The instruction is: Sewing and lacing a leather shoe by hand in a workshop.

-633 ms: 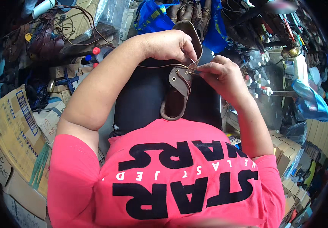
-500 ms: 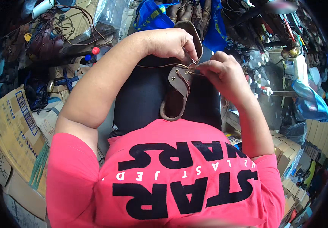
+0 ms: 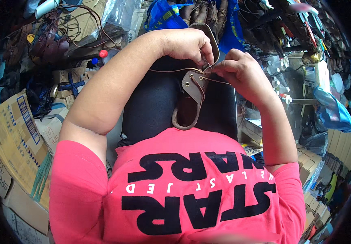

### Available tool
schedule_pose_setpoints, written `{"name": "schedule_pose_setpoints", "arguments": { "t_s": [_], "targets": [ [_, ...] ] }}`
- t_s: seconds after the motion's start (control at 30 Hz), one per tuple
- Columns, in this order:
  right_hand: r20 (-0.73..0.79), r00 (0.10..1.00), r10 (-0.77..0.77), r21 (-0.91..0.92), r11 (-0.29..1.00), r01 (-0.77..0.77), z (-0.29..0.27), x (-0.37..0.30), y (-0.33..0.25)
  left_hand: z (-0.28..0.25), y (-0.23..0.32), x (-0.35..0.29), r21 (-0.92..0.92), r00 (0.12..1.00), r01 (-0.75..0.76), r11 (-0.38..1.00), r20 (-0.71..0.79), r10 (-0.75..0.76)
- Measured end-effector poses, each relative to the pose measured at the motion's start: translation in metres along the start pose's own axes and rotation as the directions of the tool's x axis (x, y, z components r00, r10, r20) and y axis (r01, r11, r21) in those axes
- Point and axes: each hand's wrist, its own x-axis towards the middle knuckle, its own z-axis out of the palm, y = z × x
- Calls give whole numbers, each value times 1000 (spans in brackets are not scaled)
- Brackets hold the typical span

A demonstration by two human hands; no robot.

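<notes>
A brown leather shoe (image 3: 193, 90) lies across my lap, its rounded heel toward my belly and its toe part pointing away. Eyelets and a thin leather lace (image 3: 218, 81) show along its side. At the far part of the shoe, my left hand (image 3: 194, 49) is bent inward, thumb and fingers pinched on a thin, pale, needle-like piece (image 3: 209, 65). Close on the right, my right hand (image 3: 240, 72) has its fingertips pressed together near that piece's tip; what they hold is too small to make out. One strand of lace trails left across my dark trousers.
A blue bag (image 3: 163, 17) with brown foot-shaped forms stands beyond my knees. Cardboard boxes (image 3: 15, 138) crowd the left side, below a heap of leather pieces and cords (image 3: 53, 44). Small bottles (image 3: 279, 83) and a light-blue plastic bag (image 3: 333, 110) are at the right.
My right hand has shifted slightly up and right, with its fingers more curled. My left fingertips have moved slightly right. The lace end at the right now lies farther out, below my right hand.
</notes>
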Motion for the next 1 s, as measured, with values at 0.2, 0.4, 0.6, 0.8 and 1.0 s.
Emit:
{"name": "schedule_pose_setpoints", "arguments": {
  "t_s": [0.2, 0.4, 0.6, 0.8, 1.0],
  "targets": [
    [34, 960, 277, 290, 917, -275, 19, -11, 2, 1, -4, 0, -67, 998, 55, 996, -5, -55],
    [-6, 990, 142, 206, 969, -138, 10, -8, 2, 0, -2, 3, -48, 999, 48, 998, 12, -47],
    [-25, 994, -102, -53, 994, 101, 7, 3, -2, 1, -2, 5, -1, 1000, 12, 1000, 17, -12],
    [12, 987, 160, 333, 930, -155, 25, -9, 5, 10, 6, -13, 182, 831, -26, 983, -542, 122],
    [107, 978, 177, 496, 844, -206, 26, -9, 23, 61, 36, -65, 263, 761, 419, 869, -624, -178]
  ]
}}
